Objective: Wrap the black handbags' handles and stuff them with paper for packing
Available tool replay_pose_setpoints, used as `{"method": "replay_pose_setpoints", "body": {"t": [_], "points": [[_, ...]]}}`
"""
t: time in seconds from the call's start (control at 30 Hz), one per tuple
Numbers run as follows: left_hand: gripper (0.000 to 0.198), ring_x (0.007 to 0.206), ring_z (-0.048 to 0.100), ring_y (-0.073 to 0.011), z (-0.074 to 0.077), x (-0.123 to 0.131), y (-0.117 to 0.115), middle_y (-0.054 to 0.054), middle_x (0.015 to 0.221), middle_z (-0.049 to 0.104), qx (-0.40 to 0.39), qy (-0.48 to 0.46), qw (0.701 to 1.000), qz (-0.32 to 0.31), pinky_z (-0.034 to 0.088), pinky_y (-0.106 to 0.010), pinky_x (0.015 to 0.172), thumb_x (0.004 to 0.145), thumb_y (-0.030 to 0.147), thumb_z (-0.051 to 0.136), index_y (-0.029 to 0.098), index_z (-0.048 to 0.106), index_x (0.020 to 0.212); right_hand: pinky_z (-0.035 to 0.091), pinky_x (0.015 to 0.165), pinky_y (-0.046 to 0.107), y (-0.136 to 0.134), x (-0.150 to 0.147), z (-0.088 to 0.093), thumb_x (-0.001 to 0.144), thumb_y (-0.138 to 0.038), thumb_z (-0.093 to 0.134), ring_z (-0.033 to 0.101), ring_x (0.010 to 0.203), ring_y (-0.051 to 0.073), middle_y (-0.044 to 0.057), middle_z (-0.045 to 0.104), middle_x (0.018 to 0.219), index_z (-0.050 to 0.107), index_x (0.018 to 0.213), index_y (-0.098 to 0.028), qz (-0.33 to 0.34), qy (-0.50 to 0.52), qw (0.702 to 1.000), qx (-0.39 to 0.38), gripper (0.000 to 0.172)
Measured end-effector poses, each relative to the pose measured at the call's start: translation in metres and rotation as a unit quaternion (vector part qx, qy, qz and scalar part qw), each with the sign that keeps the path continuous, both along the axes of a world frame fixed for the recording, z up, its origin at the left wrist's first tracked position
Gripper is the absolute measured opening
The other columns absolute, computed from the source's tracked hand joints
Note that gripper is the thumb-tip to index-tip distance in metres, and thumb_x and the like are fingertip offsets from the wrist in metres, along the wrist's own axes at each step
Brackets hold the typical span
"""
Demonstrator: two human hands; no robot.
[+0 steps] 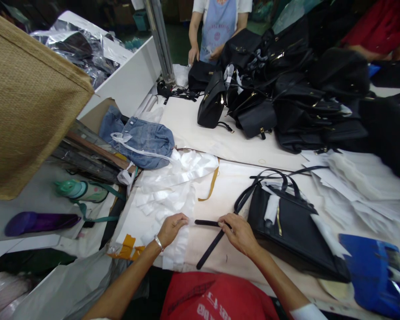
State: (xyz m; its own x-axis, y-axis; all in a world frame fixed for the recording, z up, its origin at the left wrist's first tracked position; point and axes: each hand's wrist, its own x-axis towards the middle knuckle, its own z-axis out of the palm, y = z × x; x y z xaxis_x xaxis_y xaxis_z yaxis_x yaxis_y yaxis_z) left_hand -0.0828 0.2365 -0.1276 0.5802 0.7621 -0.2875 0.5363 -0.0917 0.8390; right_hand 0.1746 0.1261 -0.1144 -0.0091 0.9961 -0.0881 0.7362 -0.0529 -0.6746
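My right hand (240, 234) pinches a narrow black strap (206, 222) whose free end points left. A second black strap length (210, 250) runs diagonally below those fingers toward the table's front edge. To the left, my left hand (172, 229), with a bracelet on the wrist, has its fingers closed at the edge of a white strip (176, 251) of thin wrapping. More white strips (166, 191) lie heaped beyond that hand. Right of my right hand lies a black handbag (296, 231) with looped handles, a gold zip and white paper on it.
Many black bags (253, 89) are piled at the back right. White wrapping sheets (363, 182) and a blue container (373, 271) lie right. A denim bag (146, 138), a green bottle (82, 190) and a brown fabric panel (33, 102) are left. A co-worker in an apron (218, 29) stands opposite.
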Motion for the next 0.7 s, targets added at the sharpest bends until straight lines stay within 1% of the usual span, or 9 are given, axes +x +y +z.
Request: {"method": "replay_pose_setpoints", "body": {"t": [0.17,0.27,0.4,0.57,0.7], "points": [[0.026,0.081,0.060,-0.0160,0.000,0.002,-0.002,-0.001,0.082,0.068,0.030,0.010,0.999,-0.017,0.043,-0.026,0.078,0.087,0.033,0.044,0.020,0.066,0.082,0.037,0.078,0.029,0.001,-0.001,0.005,0.090,-0.029,0.043,0.056,0.083,0.017,0.002,0.062,0.083,0.061,0.091,-0.022,0.024,-0.015,0.999,-0.023,0.019],[0.026,0.082,0.060,-0.0161,0.001,0.003,-0.004,-0.001,0.083,0.068,0.042,0.015,0.999,-0.027,0.043,-0.026,0.078,0.087,0.033,0.043,0.020,0.066,0.084,0.035,0.078,0.029,0.003,0.000,0.009,0.090,-0.028,0.043,0.055,0.084,0.017,0.002,0.062,0.083,0.060,0.091,-0.022,0.020,-0.034,0.999,-0.028,0.019],[0.023,0.083,0.060,-0.0162,0.001,0.004,-0.005,-0.001,0.084,0.068,0.038,0.021,0.999,-0.031,0.043,-0.026,0.079,0.086,0.032,0.046,0.021,0.065,0.086,0.034,0.079,0.030,0.003,-0.001,0.011,0.091,-0.027,0.042,0.054,0.085,0.017,0.003,0.061,0.083,0.060,0.092,-0.022,0.024,-0.060,0.998,-0.027,0.018],[0.021,0.090,0.060,-0.0172,-0.008,0.005,-0.005,-0.001,0.094,0.069,-0.018,0.008,1.000,-0.024,0.042,-0.027,0.084,0.083,0.031,0.051,0.023,0.066,0.096,0.034,0.081,0.031,0.005,-0.005,0.009,0.091,-0.028,0.045,0.053,0.087,0.018,0.003,0.060,0.083,0.061,0.096,-0.023,0.054,-0.063,0.996,-0.019,0.018],[0.028,0.078,0.059,-0.0162,-0.018,0.004,-0.004,0.000,0.081,0.067,-0.107,0.006,0.994,-0.023,0.044,-0.027,0.075,0.080,0.031,0.054,0.020,0.064,0.103,0.034,0.080,0.031,0.008,-0.001,0.009,0.091,-0.028,0.045,0.053,0.087,0.018,0.003,0.060,0.082,0.062,0.097,-0.024,0.075,-0.049,0.996,-0.015,0.019]]}}
